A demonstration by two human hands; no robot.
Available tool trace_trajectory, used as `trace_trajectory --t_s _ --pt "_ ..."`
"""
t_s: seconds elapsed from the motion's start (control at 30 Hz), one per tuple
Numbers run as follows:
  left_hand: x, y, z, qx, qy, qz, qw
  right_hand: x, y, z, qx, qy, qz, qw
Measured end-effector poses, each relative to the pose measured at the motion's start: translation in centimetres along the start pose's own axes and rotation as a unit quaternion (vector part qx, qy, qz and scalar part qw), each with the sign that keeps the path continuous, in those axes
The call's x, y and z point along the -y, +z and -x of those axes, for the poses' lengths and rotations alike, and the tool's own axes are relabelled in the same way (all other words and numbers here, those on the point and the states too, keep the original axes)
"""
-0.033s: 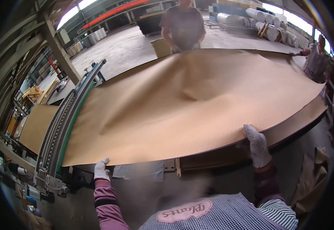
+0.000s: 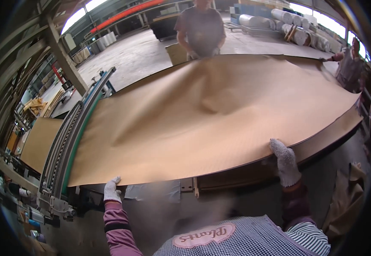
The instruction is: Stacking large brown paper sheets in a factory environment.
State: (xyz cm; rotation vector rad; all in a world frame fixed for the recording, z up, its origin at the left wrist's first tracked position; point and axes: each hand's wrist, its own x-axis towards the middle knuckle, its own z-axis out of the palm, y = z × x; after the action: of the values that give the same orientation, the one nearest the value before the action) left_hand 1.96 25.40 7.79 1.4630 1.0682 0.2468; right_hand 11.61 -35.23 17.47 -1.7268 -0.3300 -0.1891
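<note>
A broad, flexible tan sheet [image 2: 172, 141] with a thin dark edge spreads across the view, a raised fold and a dent near its middle. My left hand [image 2: 112, 189], in a white knit glove, grips the near edge by the left corner, fingers hidden under it. Farther right, my gloved right hand [image 2: 285, 162] holds the same edge, thumb on top and the other fingers out of sight below. Another tan layer [image 2: 339, 132] shows beneath the sheet at the right. Across from me, a co-worker [image 2: 201, 32] has both hands at the far edge.
Along the sheet's left end runs a long machine rail [image 2: 72, 134] with a green strip. A second person [image 2: 350, 66] reaches to the far right corner. Brown material [image 2: 345, 205] hangs at the lower right. Wrapped rolls [image 2: 294, 23] lie at the back; a steel post [image 2: 64, 53] stands left.
</note>
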Motion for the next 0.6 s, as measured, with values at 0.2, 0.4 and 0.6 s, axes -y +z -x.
trace_trajectory --t_s 0.2,0.4,0.6 --pt "0.2 1.6 1.5 -0.026 -0.011 0.000 1.000 1.5 -1.5 -0.8 0.064 -0.107 0.276 0.953" --pt "-1.4 3.4 2.6 -0.018 -0.003 0.116 0.993 2.6 -0.5 -2.2 -0.036 0.280 -0.131 0.950" --pt "3.0 1.5 -4.4 -0.041 0.059 0.157 0.985 -3.0 -9.6 -4.3 -0.161 0.123 0.027 0.979"
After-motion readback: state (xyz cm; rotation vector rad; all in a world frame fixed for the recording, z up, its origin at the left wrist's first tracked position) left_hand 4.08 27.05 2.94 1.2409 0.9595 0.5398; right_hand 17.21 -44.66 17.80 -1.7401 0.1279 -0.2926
